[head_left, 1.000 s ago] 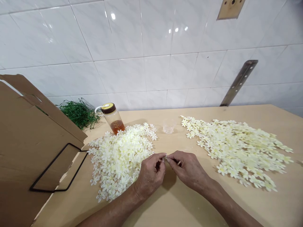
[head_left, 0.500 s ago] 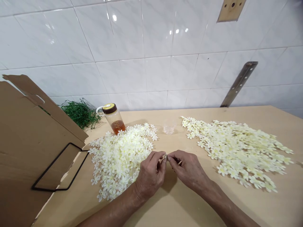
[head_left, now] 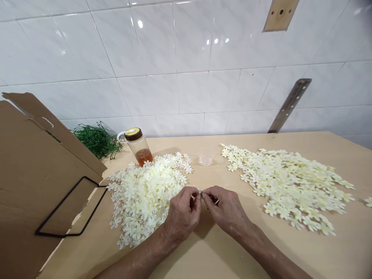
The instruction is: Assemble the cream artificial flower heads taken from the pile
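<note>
My left hand (head_left: 184, 211) and my right hand (head_left: 225, 205) meet fingertip to fingertip over the table, both pinched closed. Between the fingertips is a tiny pale piece (head_left: 200, 192), too small and too covered to name. Left of my hands lies a heap of white artificial flowers (head_left: 148, 190), close to my left hand and forearm. A second spread of cream-white artificial flowers (head_left: 290, 182) lies to the right, apart from my right hand. Just beyond my fingers stands a small clear cup (head_left: 206, 158).
A bottle of amber liquid (head_left: 139, 149) stands behind the left heap. Green artificial stems (head_left: 97, 140) lie by the wall. At left stand a cardboard box (head_left: 35, 174) and a black wire frame (head_left: 74, 235). A metal bracket (head_left: 289, 106) is on the tiled wall.
My hands remain pinched together, with slight shifts of the fingers. The view has turned a little to the right, and a few more flowers show at the right edge.
</note>
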Demonstrator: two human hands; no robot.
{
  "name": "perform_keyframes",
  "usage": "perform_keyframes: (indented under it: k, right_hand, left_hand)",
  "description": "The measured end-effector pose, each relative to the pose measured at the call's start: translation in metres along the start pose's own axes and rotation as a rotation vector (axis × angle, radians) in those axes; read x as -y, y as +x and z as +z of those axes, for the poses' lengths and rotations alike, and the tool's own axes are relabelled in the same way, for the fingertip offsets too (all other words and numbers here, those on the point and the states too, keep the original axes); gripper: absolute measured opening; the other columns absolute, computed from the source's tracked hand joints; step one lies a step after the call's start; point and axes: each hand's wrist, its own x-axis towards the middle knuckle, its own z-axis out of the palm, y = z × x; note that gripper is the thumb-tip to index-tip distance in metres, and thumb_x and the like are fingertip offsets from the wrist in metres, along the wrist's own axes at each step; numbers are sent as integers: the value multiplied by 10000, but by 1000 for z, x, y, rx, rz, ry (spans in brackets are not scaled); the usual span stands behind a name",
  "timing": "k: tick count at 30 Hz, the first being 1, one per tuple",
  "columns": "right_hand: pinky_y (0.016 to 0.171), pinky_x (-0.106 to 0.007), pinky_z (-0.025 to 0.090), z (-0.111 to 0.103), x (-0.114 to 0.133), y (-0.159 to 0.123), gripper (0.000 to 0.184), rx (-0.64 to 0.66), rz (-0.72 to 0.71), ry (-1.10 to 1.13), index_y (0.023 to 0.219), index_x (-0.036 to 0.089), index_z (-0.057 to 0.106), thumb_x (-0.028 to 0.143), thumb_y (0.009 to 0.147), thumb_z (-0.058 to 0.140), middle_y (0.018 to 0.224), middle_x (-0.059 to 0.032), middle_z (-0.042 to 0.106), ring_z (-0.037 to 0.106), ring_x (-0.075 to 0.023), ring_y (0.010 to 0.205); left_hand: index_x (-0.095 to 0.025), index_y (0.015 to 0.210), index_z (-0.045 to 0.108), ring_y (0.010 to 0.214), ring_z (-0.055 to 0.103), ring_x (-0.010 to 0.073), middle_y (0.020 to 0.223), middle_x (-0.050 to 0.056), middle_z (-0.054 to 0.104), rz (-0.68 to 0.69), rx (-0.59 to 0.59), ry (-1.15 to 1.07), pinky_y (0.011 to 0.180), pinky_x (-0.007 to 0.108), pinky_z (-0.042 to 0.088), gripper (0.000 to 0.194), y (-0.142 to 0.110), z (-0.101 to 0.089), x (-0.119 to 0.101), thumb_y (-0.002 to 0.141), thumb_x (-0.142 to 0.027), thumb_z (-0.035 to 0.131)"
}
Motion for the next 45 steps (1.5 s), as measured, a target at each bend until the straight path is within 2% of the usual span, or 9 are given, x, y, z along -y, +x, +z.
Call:
perform_keyframes:
  k: [4, 8, 13, 18, 21, 24, 30, 38, 45]
  right_hand:
    - [616, -265, 432, 2, -1, 1, 245, -6, 35, -10, 828, 221, 718, 270, 882, 484, 744, -14, 701, 619, -166, 663]
    - [580, -261, 424, 3, -3, 4, 239, -44, 133, -6, 740, 216, 699, 300, 856, 508, 689, -3, 691, 611, -161, 618]
    - [528, -251, 426, 2, -6, 7, 204, -50, 232, 62, 684, 204, 637, 273, 822, 504, 590, 5, 649, 598, -161, 545]
    - [501, -244, 437, 3, -5, 5, 192, -30, 206, 144, 717, 199, 614, 282, 835, 487, 601, 1, 639, 592, -157, 530]
    - [511, -243, 446, 3, -2, 3, 190, 14, 143, 161, 758, 194, 620, 278, 854, 479, 629, -9, 653, 591, -153, 546]
    - [527, -241, 453, 1, 1, 3, 184, 38, 99, 142, 794, 194, 629, 272, 867, 478, 698, -23, 675, 603, -154, 587]
    - [551, -250, 457, 3, -1, 3, 197, 17, 81, 90, 787, 195, 626, 282, 882, 476, 725, -26, 668, 610, -159, 616]
    - [566, -260, 458, 2, 1, 2, 203, 4, 61, 79, 783, 200, 627, 278, 880, 467, 718, -24, 657, 606, -165, 625]
    - [561, -268, 453, 3, 3, 3, 207, 13, 64, 72, 770, 205, 635, 271, 874, 469, 700, -20, 644, 594, -167, 616]
  left_hand:
    - [-179, 890, 609, 627, 585, 124, 758, 33, 637, -87, 1, -68, 577, 217, 466, 102, 1, 0, 1, 845, -160, 519]
    - [-176, 843, 604, 527, 550, 100, 658, 0, 611, -302, 35, -190, 496, 189, 444, 88, 2, 1, 3, 852, -230, 534]
    - [-185, 822, 550, 409, 523, 91, 534, -57, 537, -539, 44, -451, 413, 182, 435, 119, 5, 7, 6, 845, -302, 548]
    - [-191, 825, 506, 386, 527, 103, 544, -60, 544, -618, 39, -606, 378, 202, 451, 143, 5, 12, 9, 836, -325, 555]
    - [-191, 855, 518, 431, 545, 102, 583, -49, 553, -570, 49, -535, 415, 199, 460, 140, 4, 10, 8, 857, -328, 547]
    - [-190, 890, 540, 506, 563, 97, 672, -24, 580, -449, 67, -410, 474, 195, 459, 133, 2, 6, 3, 890, -322, 522]
    - [-188, 1041, 542, 531, 525, 85, 807, 10, 615, -275, 101, -296, 488, 199, 419, 160, 0, 4, -3, 917, -273, 487]
    - [-189, 969, 584, 650, 534, 125, 814, 34, 592, -85, 71, -97, 597, 233, 431, 138, 3, -3, -3, 897, -161, 470]
    - [-204, 987, 582, 704, 543, 140, 824, 42, 592, 37, 128, -55, 651, 251, 432, 220, 3, -6, -1, 878, -87, 431]
